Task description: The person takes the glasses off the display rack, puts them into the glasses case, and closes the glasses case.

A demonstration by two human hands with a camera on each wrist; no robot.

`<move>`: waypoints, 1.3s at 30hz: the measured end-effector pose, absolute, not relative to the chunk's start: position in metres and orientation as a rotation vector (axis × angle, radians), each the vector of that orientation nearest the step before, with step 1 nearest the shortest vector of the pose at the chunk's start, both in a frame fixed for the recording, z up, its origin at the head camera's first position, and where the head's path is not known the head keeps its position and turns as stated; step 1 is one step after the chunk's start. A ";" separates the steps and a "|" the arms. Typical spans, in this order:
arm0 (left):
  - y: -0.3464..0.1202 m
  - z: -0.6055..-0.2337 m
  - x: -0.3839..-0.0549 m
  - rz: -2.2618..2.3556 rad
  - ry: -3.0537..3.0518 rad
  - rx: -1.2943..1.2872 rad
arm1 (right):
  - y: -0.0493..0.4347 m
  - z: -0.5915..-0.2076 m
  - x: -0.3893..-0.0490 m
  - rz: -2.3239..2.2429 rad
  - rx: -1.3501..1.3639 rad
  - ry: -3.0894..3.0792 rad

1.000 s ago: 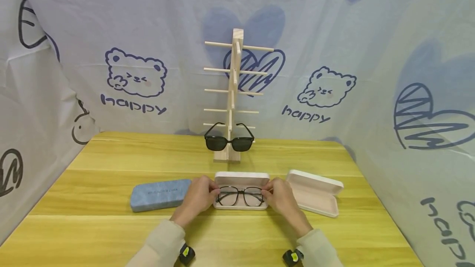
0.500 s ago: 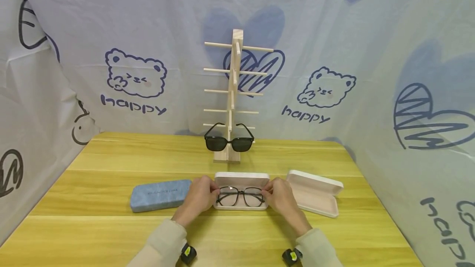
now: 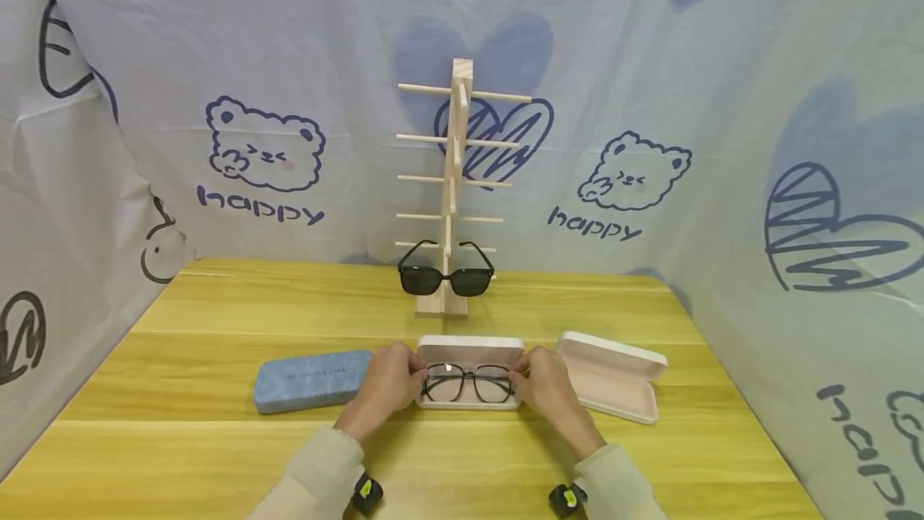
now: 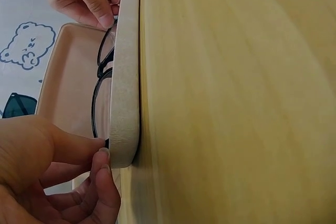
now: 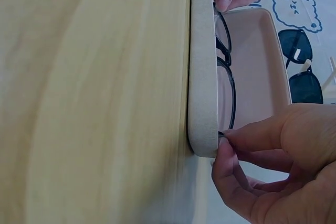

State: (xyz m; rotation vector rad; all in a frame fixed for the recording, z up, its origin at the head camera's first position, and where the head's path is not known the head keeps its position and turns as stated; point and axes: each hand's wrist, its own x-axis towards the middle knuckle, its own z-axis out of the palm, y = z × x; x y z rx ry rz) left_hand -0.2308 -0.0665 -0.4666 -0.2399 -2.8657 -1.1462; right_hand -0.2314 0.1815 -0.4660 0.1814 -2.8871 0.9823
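Black-framed eyeglasses with clear lenses lie in an open white glasses case with a pale pink lining. At the left end of the frame, my left hand pinches the glasses between thumb and fingertips. The right hand pinches the opposite end in the same way. Both wrist views show the fingertips right at the case's rim, with the front wall of the case hiding the lower part of the glasses. Thumb and index finger of the right hand meet at the frame's corner.
A blue glasses case lies closed beside the left hand. Another white case stands open to the right. Behind, a wooden peg stand holds black sunglasses on a low peg. Patterned cloth surrounds the wooden table.
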 end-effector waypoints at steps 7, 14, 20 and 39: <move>-0.067 -0.466 -0.231 -1.133 -2.868 -0.242 | 0.181 -0.464 -0.232 0.971 0.171 -2.900; -0.066 -0.466 -0.231 -1.137 -2.856 -0.247 | 0.181 -0.464 -0.233 0.933 0.180 -2.898; -0.066 -0.467 -0.231 -1.129 -2.840 -0.272 | 0.181 -0.466 -0.232 0.952 0.176 -2.895; -0.080 -0.454 -0.231 -1.207 -2.860 -0.221 | 0.196 -0.443 -0.225 1.038 0.161 -2.936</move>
